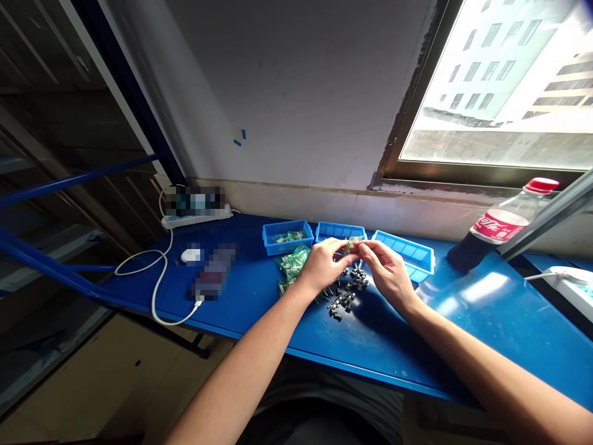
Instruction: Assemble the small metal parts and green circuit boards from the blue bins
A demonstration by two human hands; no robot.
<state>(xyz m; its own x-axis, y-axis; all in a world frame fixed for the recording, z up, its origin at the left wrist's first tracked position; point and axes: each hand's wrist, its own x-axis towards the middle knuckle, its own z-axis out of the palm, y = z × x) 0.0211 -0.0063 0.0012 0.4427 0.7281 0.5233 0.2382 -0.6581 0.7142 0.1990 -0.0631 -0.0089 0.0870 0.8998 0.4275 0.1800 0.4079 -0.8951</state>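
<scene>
My left hand (323, 264) and my right hand (386, 269) meet above the blue table, fingers pinched together. Between their fingertips is a small translucent plastic bag (353, 241), partly hidden by the fingers; its contents cannot be made out. Below the hands lies a loose pile of metal bolts (343, 301), several of them behind my fingers. Left of my left hand is a heap of small green-printed plastic bags (293, 264), partly covered by that hand. A blue bin (273, 248) behind the heap holds similar bags.
A middle blue bin (327, 226) and a right blue bin (428, 262) stand behind my hands. A cola bottle (503, 225) leans at the right. On the left are a blurred phone-like object (215, 272), a white cable (155, 303), a white round item (191, 255) and a power strip (217, 214).
</scene>
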